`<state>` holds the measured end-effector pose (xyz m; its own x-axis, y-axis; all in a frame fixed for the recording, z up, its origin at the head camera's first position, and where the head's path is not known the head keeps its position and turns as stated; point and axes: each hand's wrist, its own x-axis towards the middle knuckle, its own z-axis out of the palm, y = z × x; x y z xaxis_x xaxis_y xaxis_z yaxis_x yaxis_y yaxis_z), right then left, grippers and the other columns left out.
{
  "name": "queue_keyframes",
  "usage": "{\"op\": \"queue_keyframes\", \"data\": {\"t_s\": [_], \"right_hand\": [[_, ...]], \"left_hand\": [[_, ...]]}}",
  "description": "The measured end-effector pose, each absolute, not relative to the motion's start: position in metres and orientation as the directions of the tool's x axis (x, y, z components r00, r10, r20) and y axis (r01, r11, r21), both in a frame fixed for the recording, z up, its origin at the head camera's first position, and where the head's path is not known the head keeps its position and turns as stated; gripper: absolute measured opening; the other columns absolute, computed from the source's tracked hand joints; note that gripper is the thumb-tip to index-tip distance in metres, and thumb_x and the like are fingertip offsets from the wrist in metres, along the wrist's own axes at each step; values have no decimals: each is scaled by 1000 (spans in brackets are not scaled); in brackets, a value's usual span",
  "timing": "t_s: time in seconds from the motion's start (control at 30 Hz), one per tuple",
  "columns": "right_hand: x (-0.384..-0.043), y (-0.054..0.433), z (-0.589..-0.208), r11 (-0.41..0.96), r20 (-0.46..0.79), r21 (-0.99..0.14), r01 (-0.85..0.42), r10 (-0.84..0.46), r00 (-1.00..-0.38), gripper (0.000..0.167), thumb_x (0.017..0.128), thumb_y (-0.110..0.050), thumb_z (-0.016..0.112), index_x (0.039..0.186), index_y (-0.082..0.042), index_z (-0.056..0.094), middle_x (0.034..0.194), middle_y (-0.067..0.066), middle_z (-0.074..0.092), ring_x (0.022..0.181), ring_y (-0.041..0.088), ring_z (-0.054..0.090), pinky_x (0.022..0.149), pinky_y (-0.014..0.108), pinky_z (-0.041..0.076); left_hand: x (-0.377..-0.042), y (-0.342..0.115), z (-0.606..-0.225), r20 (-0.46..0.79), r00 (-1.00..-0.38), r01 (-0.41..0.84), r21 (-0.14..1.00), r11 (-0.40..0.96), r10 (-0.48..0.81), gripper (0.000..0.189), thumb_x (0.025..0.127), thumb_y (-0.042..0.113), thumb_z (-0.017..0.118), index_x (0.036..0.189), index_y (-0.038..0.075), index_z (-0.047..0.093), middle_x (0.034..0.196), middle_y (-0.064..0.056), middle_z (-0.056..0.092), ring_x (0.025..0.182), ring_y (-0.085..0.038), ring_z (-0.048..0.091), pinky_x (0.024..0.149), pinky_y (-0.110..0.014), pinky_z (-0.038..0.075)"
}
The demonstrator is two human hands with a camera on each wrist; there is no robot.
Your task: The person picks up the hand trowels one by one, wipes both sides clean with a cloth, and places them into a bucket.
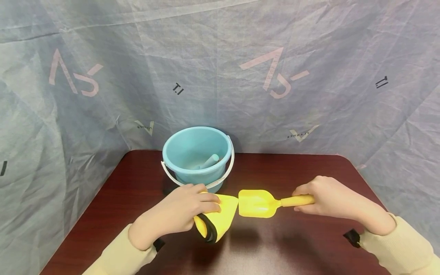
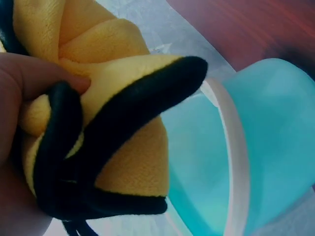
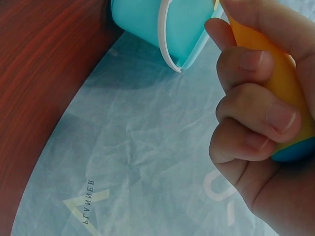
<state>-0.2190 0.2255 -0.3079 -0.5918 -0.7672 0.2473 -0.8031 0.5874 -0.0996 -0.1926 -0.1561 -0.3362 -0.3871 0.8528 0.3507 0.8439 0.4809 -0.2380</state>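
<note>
My left hand grips a folded yellow cloth with black edging, held over the table in front of the bucket. In the left wrist view the cloth bunches between thumb and fingers, its black border looping outward. My right hand holds a yellow toy shovel by its handle, the blade pointing left with its front edge right at the cloth. From the right wrist, curled fingers wrap the yellow handle, which has a blue end.
Behind the hands, a light blue bucket with a white handle stands on the dark red table. Inside it lies a light blue rod-like piece. A grey printed sheet hangs behind and beside the table.
</note>
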Motion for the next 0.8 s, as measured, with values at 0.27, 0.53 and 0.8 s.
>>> {"op": "queue_keyframes", "data": {"t_s": [0.27,0.53,0.8], "right_hand": [[-220,226,-307,586,240,-104,-804,-769,-592,18,71,-27,79,80,-33,65,62,-29,42,51,-10,29,46,14,31],[-219,228,-307,597,235,-110,-795,-761,-604,18,70,-27,79,80,-32,65,62,-28,42,51,-9,29,46,14,31],[-221,229,-309,593,234,-118,-796,-763,-603,18,70,-26,80,81,-32,66,62,-28,43,51,-9,30,46,14,31]], "left_hand": [[-195,-174,-348,393,-437,842,-138,522,809,63,61,-10,47,107,28,67,111,14,63,91,-11,53,74,-25,46],[-196,-186,-342,467,-470,812,-104,574,749,71,55,-12,40,109,25,67,114,12,63,93,-9,53,71,-25,46],[-197,-181,-330,550,-420,813,-126,569,722,72,54,-14,41,111,23,66,117,11,62,93,-11,54,67,-25,46]]}}
